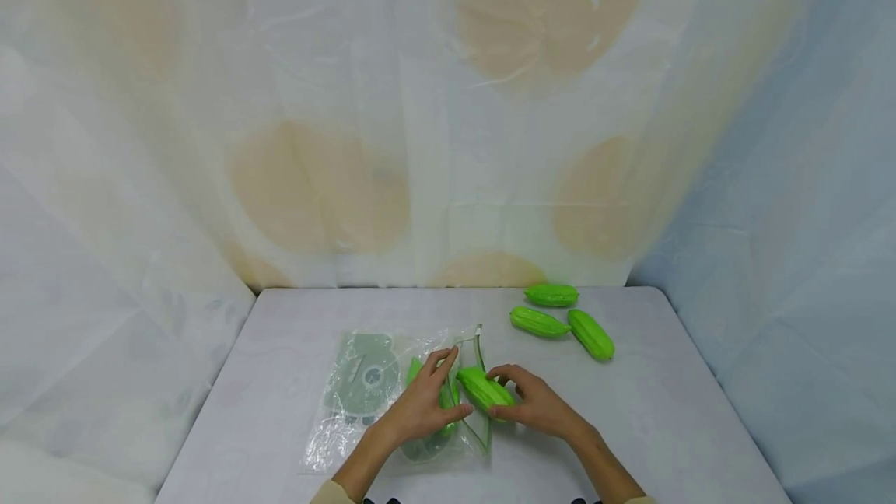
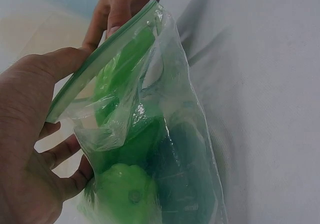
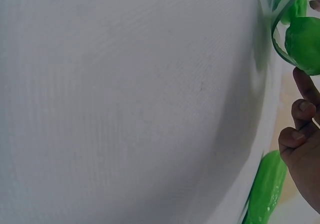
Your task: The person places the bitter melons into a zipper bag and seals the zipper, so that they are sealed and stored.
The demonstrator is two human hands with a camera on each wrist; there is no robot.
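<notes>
A clear zip bag (image 1: 327,443) with a green printed pattern lies on the table. My left hand (image 1: 418,404) grips its mouth, the thumb lying along the green zip strip (image 2: 75,81) and the fingers on the other side. A bright green ridged gourd (image 1: 483,389) is held in my right hand (image 1: 537,404) between thumb and fingers; one end of it sits within the bag's mouth. Inside the bag, another green gourd (image 2: 126,191) shows through the plastic, partly covered by my left hand in the head view.
Three more green gourds (image 1: 551,296) (image 1: 540,322) (image 1: 591,334) lie close together at the back right of the white table (image 1: 658,411). Patterned curtains (image 1: 434,138) enclose the table at the back and both sides.
</notes>
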